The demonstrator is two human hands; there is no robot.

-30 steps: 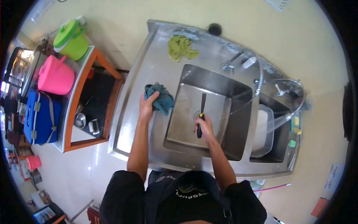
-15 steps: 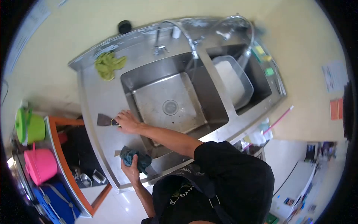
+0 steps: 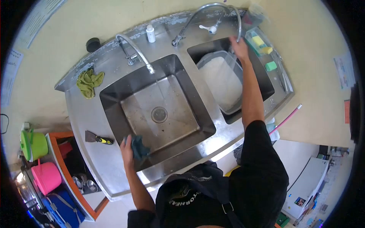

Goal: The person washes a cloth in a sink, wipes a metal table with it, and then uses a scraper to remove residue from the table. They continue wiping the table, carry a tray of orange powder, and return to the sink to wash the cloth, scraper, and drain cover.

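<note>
My left hand is closed on a dark teal cloth over the near left corner of the large sink basin. At the smaller basin, my right hand is closed around the lower end of a curved faucet spout; the hand hides that end. Below it, a translucent plastic tub containing something whitish sits in the small basin. A scraper with a black and yellow handle lies on the steel counter, left of the large basin.
A green cloth lies at the counter's back left. A second faucet arches over the large basin, with a white bottle behind. Sponges in a tray and a green block sit at right.
My right hand has let go of the scraper, leaving it on the counter, and moved right to the small basin's faucet. My left hand has carried the cloth over the large basin's edge.
</note>
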